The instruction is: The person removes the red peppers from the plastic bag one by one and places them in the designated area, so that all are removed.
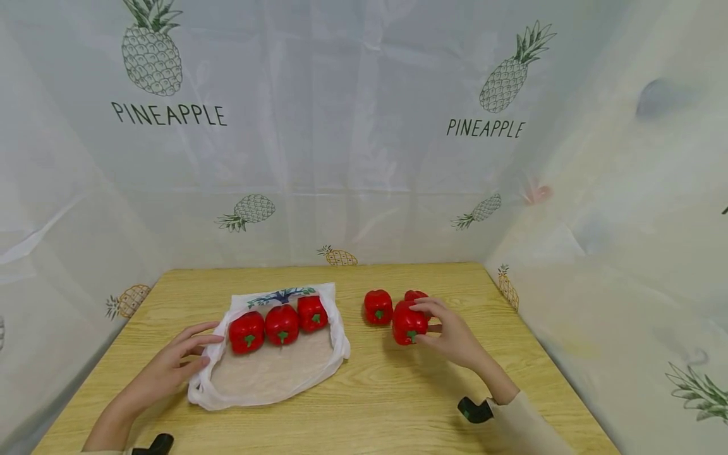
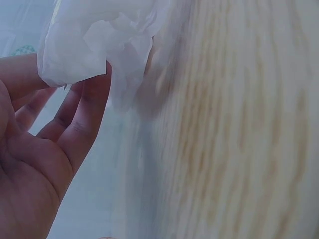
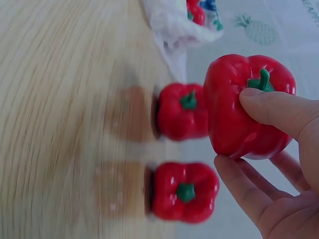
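Note:
A white plastic bag [image 1: 273, 379] lies flat on the wooden table [image 1: 398, 404], with three red toy peppers [image 1: 282, 324] in a row on its far part. My left hand [image 1: 196, 351] lies at the bag's left edge with its fingers straight; in the left wrist view the bag [image 2: 94, 40] drapes over my left hand [image 2: 65, 124] at the fingertips. To the right, my right hand [image 1: 423, 322] grips a red pepper [image 1: 406, 325] by thumb and fingers. In the right wrist view this held pepper [image 3: 239, 89] sits lifted in my right hand [image 3: 239, 134].
Two more red peppers stand on the table by the held one, one to its left [image 1: 378, 307] and one behind [image 1: 415, 295]. A pineapple-printed curtain [image 1: 364, 126] closes the back and both sides. Bare wood lies along the front edge.

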Motion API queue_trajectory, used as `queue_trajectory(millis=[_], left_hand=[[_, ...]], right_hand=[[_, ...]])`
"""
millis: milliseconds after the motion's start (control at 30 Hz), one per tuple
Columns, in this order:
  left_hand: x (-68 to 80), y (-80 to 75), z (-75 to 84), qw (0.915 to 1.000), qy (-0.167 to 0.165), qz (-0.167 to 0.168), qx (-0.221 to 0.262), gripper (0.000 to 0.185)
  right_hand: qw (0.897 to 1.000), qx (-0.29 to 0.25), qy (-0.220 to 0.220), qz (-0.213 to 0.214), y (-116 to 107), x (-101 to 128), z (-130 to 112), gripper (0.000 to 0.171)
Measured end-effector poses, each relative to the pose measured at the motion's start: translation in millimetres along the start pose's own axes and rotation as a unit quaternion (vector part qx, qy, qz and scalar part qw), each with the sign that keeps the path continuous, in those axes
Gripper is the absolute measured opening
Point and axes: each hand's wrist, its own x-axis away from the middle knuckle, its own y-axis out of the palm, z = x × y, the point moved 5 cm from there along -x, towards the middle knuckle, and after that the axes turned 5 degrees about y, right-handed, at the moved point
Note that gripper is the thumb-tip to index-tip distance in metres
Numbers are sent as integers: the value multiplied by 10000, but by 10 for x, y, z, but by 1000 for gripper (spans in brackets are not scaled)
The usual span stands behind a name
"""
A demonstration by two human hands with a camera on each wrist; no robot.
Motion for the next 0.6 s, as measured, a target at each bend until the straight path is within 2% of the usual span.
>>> queue_trajectory(millis=[267, 600], left_hand=[[1, 6, 2, 10000, 47, 13, -41, 38], [-2, -1, -13, 9998, -212, -38, -16, 36]], right_hand=[[9993, 257, -140, 216, -326, 111, 142, 61], [9980, 507, -119, 369, -644, 139, 315, 60]])
